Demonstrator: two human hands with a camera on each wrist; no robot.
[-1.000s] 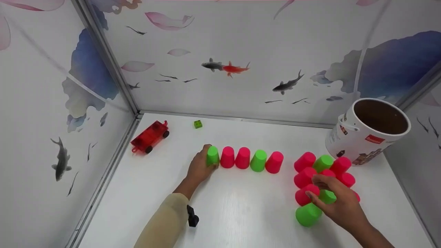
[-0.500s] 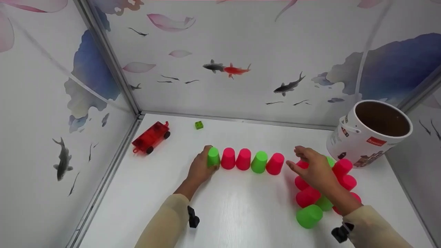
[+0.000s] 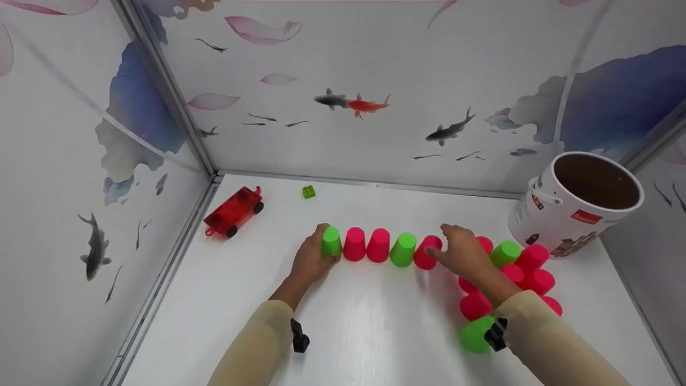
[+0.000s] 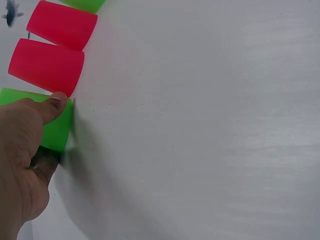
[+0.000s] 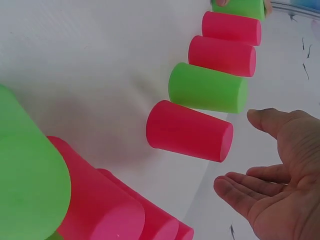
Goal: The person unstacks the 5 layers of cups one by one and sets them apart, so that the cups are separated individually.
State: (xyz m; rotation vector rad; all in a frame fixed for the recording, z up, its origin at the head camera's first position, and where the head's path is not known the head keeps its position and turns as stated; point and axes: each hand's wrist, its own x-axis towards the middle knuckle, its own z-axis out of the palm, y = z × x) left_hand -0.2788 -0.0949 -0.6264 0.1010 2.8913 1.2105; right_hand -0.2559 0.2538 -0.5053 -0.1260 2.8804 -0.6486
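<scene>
Upside-down cups stand in a row across the middle of the table. My left hand (image 3: 310,261) grips the green cup (image 3: 332,242) at the left end, thumb near its rim in the left wrist view. Rightward come two pink cups (image 3: 354,245), another green cup (image 3: 403,250) and a pink end cup (image 3: 427,253). My right hand (image 3: 465,254) is at that end cup, its thumb overlapping it in the head view. In the right wrist view the right hand's thumb and fingers (image 5: 240,192) are spread apart, holding nothing, and a gap shows between them and the cup.
Several more pink and green cups (image 3: 505,254) cluster at the right, partly under my right forearm. Behind them stands a white bucket (image 3: 557,225). A red toy wagon (image 3: 234,212) and a small green block (image 3: 308,192) sit at the back left. Patterned walls (image 3: 343,145) enclose the table.
My right hand has moved from over the cup cluster, up and left, to the pink end cup of the row. My left hand stays on its green cup.
</scene>
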